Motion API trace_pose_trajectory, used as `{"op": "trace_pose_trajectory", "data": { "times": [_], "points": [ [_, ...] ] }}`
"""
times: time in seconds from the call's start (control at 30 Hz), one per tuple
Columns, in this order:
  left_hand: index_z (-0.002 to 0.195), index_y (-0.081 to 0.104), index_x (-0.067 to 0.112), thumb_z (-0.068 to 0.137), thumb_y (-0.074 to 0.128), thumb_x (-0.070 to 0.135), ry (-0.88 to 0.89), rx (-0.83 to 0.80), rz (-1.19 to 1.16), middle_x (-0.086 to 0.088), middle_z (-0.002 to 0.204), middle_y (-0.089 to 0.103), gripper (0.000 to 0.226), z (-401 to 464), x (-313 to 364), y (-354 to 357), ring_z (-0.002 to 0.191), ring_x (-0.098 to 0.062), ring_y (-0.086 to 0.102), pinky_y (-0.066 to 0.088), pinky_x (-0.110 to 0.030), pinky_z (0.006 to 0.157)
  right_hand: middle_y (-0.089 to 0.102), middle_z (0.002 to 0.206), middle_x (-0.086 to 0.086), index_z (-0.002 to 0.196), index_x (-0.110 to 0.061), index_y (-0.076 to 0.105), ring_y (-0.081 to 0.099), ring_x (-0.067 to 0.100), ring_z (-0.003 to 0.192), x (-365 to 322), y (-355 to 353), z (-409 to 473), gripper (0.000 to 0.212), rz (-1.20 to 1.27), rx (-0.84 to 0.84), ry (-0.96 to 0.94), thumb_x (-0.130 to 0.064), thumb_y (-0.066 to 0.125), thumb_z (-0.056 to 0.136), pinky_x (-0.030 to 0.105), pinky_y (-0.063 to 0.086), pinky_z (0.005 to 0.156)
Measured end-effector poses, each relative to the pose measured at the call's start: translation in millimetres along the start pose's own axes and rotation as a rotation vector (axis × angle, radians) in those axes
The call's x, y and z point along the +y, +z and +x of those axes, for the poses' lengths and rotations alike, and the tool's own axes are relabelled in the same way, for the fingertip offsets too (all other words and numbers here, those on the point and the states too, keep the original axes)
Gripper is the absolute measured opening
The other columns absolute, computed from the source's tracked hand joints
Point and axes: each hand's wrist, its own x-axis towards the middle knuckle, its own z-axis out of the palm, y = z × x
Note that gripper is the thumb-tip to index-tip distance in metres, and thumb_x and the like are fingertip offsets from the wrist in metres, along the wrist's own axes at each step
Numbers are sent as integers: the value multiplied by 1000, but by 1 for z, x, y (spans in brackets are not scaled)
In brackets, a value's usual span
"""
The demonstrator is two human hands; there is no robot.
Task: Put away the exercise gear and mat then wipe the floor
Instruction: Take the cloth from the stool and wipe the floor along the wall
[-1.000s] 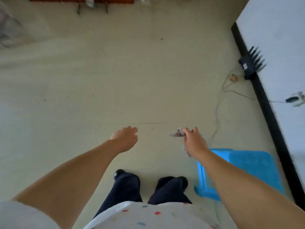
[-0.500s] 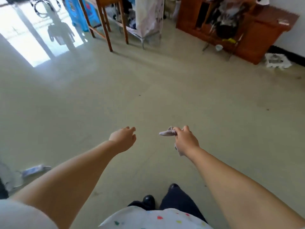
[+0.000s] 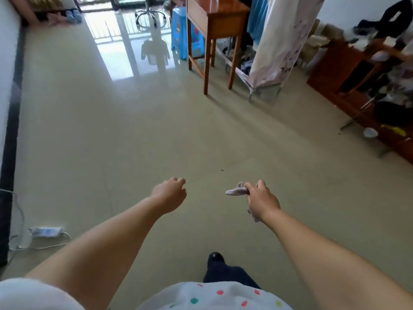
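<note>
Floor [image 3: 138, 135] lies bare ahead, with no mat or exercise gear in sight, so the putting-away looks finished and the wiping is what remains, by my reading. Right hand [image 3: 260, 199] pinches a small crumpled cloth [image 3: 237, 190] held above the floor. Left hand [image 3: 171, 192] hangs loosely curled and holds nothing.

Person: white top [image 3: 214, 296] with coloured polka dots, short white sleeve [image 3: 33, 294], dark trousers [image 3: 230, 275], black shoe [image 3: 215, 257]; forearms were bare.
</note>
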Motion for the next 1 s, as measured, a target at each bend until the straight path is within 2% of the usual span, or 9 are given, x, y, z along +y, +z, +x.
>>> {"op": "trace_pose_trajectory", "data": {
  "times": [0.17, 0.3, 0.43, 0.53, 0.67, 0.8, 1.0],
  "points": [
    [134, 44, 17, 99, 33, 29, -96, 70, -71, -6, 132, 50, 38, 65, -19, -42, 120, -25, 49, 44, -35, 89, 40, 117, 10, 127, -32, 46, 54, 33, 104, -53, -48, 122, 52, -148, -19, -139, -5, 58, 84, 32, 43, 71],
    [134, 44, 14, 99, 35, 28, -251, 82, -152, -8, 132, 51, 39, 114, -80, -70, 118, -26, 51, 43, -36, 92, 40, 117, 10, 126, -32, 47, 56, 33, 101, -132, -56, 207, 48, -171, -73, -329, -7, 53, 86, 34, 46, 70],
    [136, 43, 15, 98, 35, 28, -359, 103, -182, -8, 135, 50, 41, 175, -152, -107, 120, -27, 51, 44, -37, 93, 37, 109, 4, 126, -35, 48, 52, 30, 104, -220, -62, 286, 53, -130, -104, -471, -2, 50, 85, 34, 50, 68],
    [135, 44, 16, 98, 35, 28, -399, 112, -180, -8, 135, 49, 40, 226, -197, -148, 121, -28, 50, 44, -36, 93, 37, 107, 1, 124, -39, 49, 55, 28, 102, -275, -75, 345, 54, -84, -115, -482, -1, 51, 84, 39, 55, 72],
    [131, 46, 16, 97, 35, 27, -422, 127, -188, -8, 134, 50, 38, 289, -249, -201, 121, -28, 50, 44, -37, 92, 39, 112, 5, 128, -36, 47, 54, 29, 102, -332, -100, 419, 58, -167, -98, -489, -2, 55, 82, 36, 53, 73],
    [129, 47, 15, 96, 36, 27, -426, 90, -224, -9, 133, 50, 36, 348, -292, -229, 122, -29, 50, 45, -39, 94, 40, 116, 9, 129, -31, 48, 53, 31, 102, -372, -108, 487, 50, -175, -119, -455, -5, 53, 86, 38, 53, 77],
    [132, 46, 15, 98, 34, 28, -507, 68, -261, -8, 137, 48, 38, 444, -363, -260, 124, -27, 48, 43, -37, 96, 36, 120, 4, 136, -35, 37, 48, 24, 107, -444, -115, 614, 70, -331, -196, -517, -1, 63, 80, 35, 51, 73]
  ]
}}
